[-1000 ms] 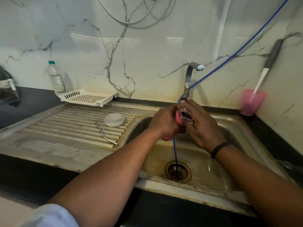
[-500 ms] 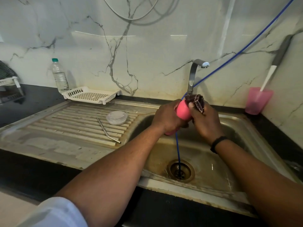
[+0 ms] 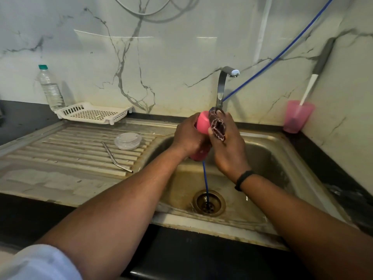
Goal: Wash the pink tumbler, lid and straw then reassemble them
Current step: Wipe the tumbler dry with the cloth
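The left hand (image 3: 188, 137) wraps its fingers round the pink tumbler (image 3: 202, 123), held over the sink (image 3: 282, 156); the right hand (image 3: 229, 146) presses a dark cloth (image 3: 218, 127) against its end, fingers curled on the cloth. The clear lid (image 3: 128, 140) and metal straw (image 3: 116, 158) lie apart on the draining board (image 3: 60, 150); a blue tube (image 3: 205, 178) runs down into the drain (image 3: 209, 203).

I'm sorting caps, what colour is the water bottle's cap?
Green, on the clear plastic water bottle's cap; the head view shows it best.
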